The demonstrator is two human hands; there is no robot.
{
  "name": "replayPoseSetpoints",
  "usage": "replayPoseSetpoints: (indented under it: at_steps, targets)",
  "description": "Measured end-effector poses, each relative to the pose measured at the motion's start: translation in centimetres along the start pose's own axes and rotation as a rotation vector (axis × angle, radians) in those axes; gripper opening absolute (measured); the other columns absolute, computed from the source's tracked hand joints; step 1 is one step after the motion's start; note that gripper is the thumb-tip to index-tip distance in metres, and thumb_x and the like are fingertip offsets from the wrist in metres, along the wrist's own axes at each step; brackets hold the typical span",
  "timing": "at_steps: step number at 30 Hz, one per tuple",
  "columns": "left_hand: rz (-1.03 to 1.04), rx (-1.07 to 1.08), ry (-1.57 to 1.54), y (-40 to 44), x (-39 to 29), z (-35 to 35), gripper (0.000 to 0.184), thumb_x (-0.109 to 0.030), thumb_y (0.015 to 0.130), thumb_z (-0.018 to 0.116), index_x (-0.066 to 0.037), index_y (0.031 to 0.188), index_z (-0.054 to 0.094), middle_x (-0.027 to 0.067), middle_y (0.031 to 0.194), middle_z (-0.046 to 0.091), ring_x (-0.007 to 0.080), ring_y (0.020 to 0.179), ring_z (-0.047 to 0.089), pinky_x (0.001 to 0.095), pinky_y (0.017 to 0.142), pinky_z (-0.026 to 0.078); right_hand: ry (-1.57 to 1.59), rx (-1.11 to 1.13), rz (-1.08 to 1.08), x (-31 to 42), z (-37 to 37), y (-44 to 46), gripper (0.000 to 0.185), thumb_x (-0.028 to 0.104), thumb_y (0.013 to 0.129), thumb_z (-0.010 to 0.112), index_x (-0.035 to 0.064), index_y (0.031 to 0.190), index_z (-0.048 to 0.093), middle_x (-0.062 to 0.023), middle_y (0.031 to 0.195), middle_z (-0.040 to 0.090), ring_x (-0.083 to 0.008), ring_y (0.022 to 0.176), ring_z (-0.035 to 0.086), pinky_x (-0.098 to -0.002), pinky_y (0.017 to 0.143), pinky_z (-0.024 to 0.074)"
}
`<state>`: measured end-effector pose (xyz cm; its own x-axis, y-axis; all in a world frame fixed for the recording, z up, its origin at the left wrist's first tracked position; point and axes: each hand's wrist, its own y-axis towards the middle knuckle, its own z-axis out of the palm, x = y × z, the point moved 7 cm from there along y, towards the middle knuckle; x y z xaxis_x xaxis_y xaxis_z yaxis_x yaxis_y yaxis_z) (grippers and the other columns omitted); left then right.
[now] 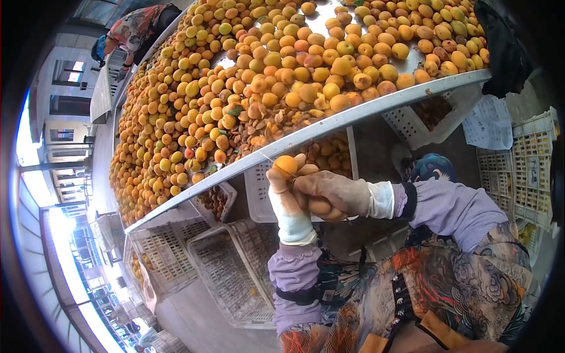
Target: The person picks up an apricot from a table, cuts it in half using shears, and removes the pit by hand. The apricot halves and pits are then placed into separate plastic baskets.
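Observation:
My left hand point(282, 197), in a worn pale glove, is closed around a single orange apricot point(285, 165) just below the metal rim of the sorting table. Pressed up against it is my right hand point(329, 193), also gloved, with its fingers curled at the apricot's side. Whatever lies inside the right fist is hidden. A thin pale sliver point(266, 156) shows beside the apricot; I cannot make out what it belongs to. Heaped apricots point(259, 76) cover the table beyond, with torn apricot halves and brown stones point(259, 126) near the rim.
The table's metal edge point(318, 127) runs diagonally in front of me. Below it stand a white crate of stones point(265, 194) and plastic crates point(223, 276). More crates point(532, 165) are stacked at right. Black cloth point(506, 53) hangs at the corner. Another person point(138, 32) bends at the far left.

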<state>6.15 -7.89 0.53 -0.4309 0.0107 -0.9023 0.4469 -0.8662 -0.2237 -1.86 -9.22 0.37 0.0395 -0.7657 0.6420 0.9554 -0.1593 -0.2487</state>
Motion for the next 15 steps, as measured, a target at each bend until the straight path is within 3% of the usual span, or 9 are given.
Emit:
replayPoseSetpoints:
  at_steps: [8, 13, 15]
  targets:
    - [-0.035, -0.079, -0.19, -0.9, 0.3, -0.4, 0.061, -0.056, 0.092, 0.04, 0.0, 0.113, 0.052, 0.0154, 0.102, 0.063, 0.0239, 0.093, 0.061, 0.035, 0.089, 0.048, 0.02, -0.067, -0.084, 0.4, 1.2, 0.4, 0.043, 0.048, 0.097, 0.036, 0.0086, 0.086, 0.049, 0.003, 0.047, 0.035, -0.0076, 0.034, 0.03, -0.0231, 0.03, 0.0218]
    - [-0.016, -0.198, -0.161, -0.9, 1.1, -1.9, 0.057, -0.052, 0.094, 0.04, 0.0, 0.113, 0.052, 0.0169, 0.103, 0.062, 0.0263, 0.098, 0.06, 0.0386, 0.092, 0.048, 0.07, -0.05, -0.052, -0.6, 1.3, 1.1, 0.044, 0.05, 0.097, 0.036, 0.0094, 0.086, 0.05, 0.003, 0.046, 0.034, -0.0076, 0.033, 0.029, -0.0232, 0.03, 0.0218]
    - [0.021, -0.221, -0.123, -1.1, 1.0, -2.7, 0.055, -0.05, 0.094, 0.041, 0.001, 0.114, 0.051, 0.0172, 0.103, 0.062, 0.0276, 0.099, 0.06, 0.0403, 0.093, 0.049, 0.047, -0.038, -0.133, -0.2, 1.6, 1.2, 0.044, 0.049, 0.097, 0.034, 0.0092, 0.086, 0.05, 0.0032, 0.046, 0.034, -0.0078, 0.033, 0.028, -0.0237, 0.03, 0.0213]
